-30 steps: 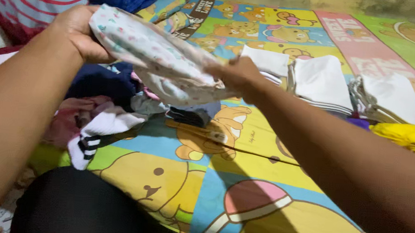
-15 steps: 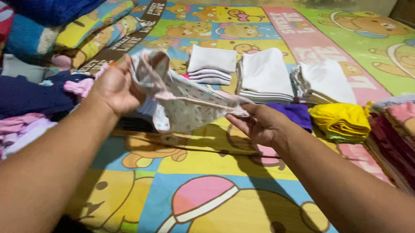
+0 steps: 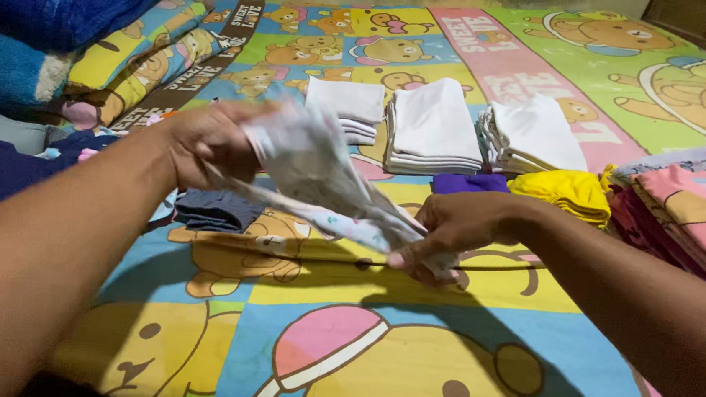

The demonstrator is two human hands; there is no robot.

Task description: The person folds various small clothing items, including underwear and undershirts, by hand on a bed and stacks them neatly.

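Mid-frame, above the bright cartoon-bear bed sheet [image 3: 407,371], both hands stretch a small white cotton garment with tiny coloured dots [image 3: 321,179]. The right hand [image 3: 451,231] pinches its lower end, fingers closed tight on the cloth just above the sheet; the left hand [image 3: 210,145] grips the upper end, fingers curled around it. Just behind lie a folded grey cloth [image 3: 216,209], a purple piece [image 3: 467,182] and a yellow bundle [image 3: 567,192]. Farther back, three stacks of folded white cloths [image 3: 434,129] sit in a row.

I hold a small white garment [image 3: 321,179] with tiny coloured prints, crumpled and stretched slantwise between my hands, just above the cartoon-bear bedsheet [image 3: 408,346].
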